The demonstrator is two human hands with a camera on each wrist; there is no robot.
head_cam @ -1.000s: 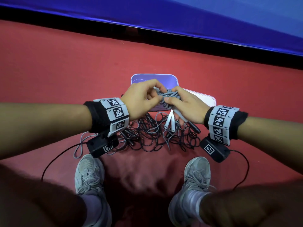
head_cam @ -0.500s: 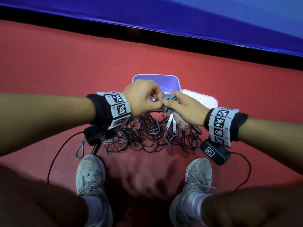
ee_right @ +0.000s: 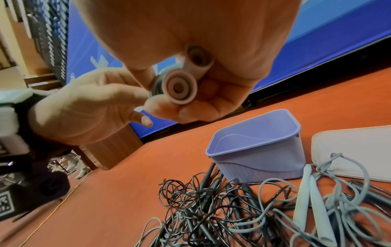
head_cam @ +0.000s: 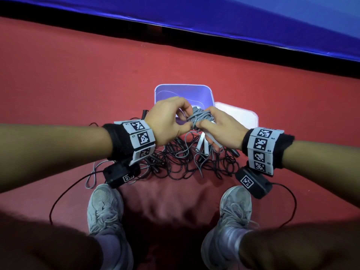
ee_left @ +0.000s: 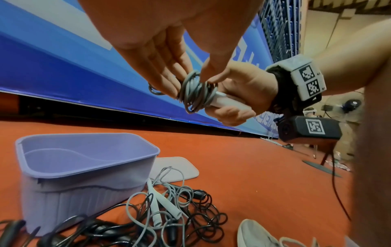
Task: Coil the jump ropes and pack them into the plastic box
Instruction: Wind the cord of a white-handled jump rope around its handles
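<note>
A grey jump rope (head_cam: 198, 117) is wound into a tight coil (ee_left: 195, 91) around its two white handles (ee_right: 182, 86). My right hand (head_cam: 218, 127) grips those handles, their round ends facing the right wrist camera. My left hand (head_cam: 171, 119) pinches the cord at the coil with thumb and fingertips (ee_left: 169, 86). Both hands hover above the open lilac plastic box (head_cam: 169, 90), which stands empty (ee_left: 88, 160) on the red floor. A tangle of black and grey ropes (head_cam: 185, 160) lies in front of the box, with two pale handles (ee_right: 313, 197) on top.
The box's pale lid (head_cam: 241, 117) lies flat to the right of the box. My two grey shoes (head_cam: 105, 207) stand just behind the rope pile. A blue padded barrier (head_cam: 253, 20) runs along the far edge of the red floor. Camera cables trail from both wrists.
Both hands have stayed over the box's near edge while the left hand wrapped more grey cord round the handles; the coil looks thicker and the loose tail shorter.
</note>
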